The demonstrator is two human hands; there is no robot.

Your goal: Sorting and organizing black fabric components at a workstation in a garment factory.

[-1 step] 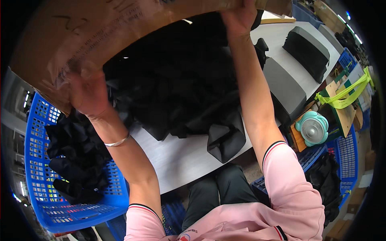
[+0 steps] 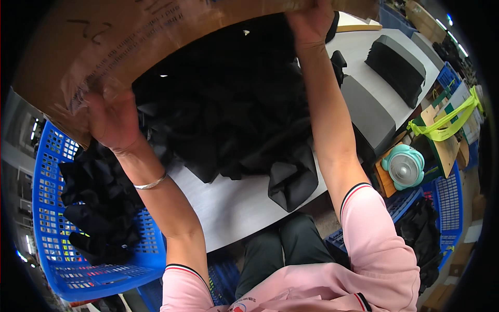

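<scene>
In the head view, the only feed I have, I take the white table [image 2: 223, 218] as my landmark. A brown cardboard carton [image 2: 130, 36] is raised over the table's far left part, tilted, its rim curving above a heap of black cloth [image 2: 223, 130]. The heap lies on the table and runs up into the dark under the carton; from here I can't tell where it ends and the carton's inside begins. One folded black piece [image 2: 292, 184] pokes out at the table's near edge.

The wearer's left hand [image 2: 115, 119] has its palm turned toward me against the carton's left side; its fingers are lost in blur and glossy tape, so I can't tell whether they grip. The right hand [image 2: 312, 23] meets the rim beyond the table's middle, but its fingers are cut off above, and I can't read its grasp either.

Left of the table, a blue basket [image 2: 104, 275] contains more black cloth. On the table's right part sit a dark stack [image 2: 395, 62] and grey panels [image 2: 366, 109]; just off its right edge is a teal fan [image 2: 406, 165].

I judge the step in hand to be steadying the tilted carton above the cloth. The next move, I'd say, calls for even support from both sides and a rim clear of the folds.
</scene>
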